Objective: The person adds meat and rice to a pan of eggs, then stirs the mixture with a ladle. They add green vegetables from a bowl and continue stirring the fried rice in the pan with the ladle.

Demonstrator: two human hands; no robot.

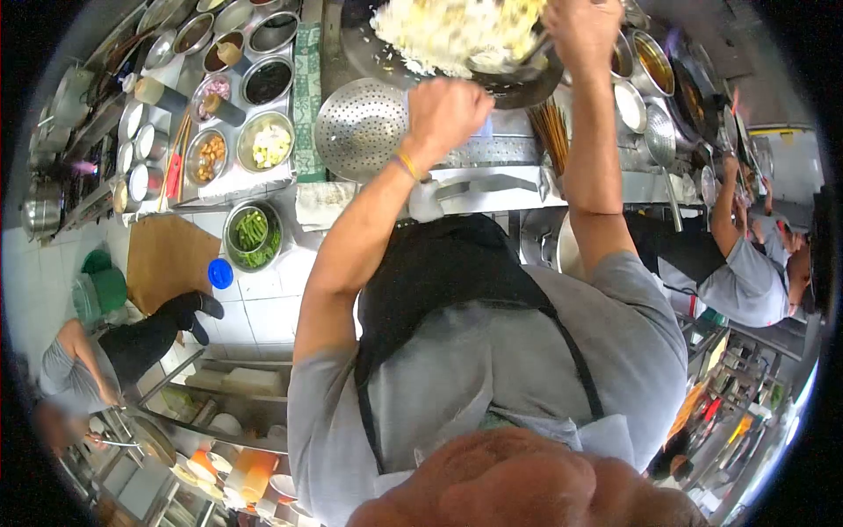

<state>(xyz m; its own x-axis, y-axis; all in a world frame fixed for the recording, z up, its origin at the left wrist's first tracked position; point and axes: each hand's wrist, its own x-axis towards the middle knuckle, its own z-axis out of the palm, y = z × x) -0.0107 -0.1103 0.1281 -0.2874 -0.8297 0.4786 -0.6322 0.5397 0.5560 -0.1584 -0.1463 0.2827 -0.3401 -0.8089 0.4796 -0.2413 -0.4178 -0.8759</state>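
My left hand (448, 114) is closed at the near edge of a wok (527, 95), and a bit of pale cloth shows beside it. The exact spot it grips is hidden under the fingers. In my right hand (584, 35), at the wok's right side, is the handle of a ladle (500, 60), its bowl down in the food. Fried rice (448, 31) with yellow egg-like pieces fills the wok and looks blurred by motion. A perforated metal strainer (360, 127) lies just left of my left hand.
Bowls of ingredients, such as a bowl of chopped pale pieces (266, 142), and sauce bottles (158, 93) stand at left. A bowl of green vegetables (253, 235) sits lower. A skimmer (660, 140) and bamboo brush (551, 132) are at right. Other people are at both sides.
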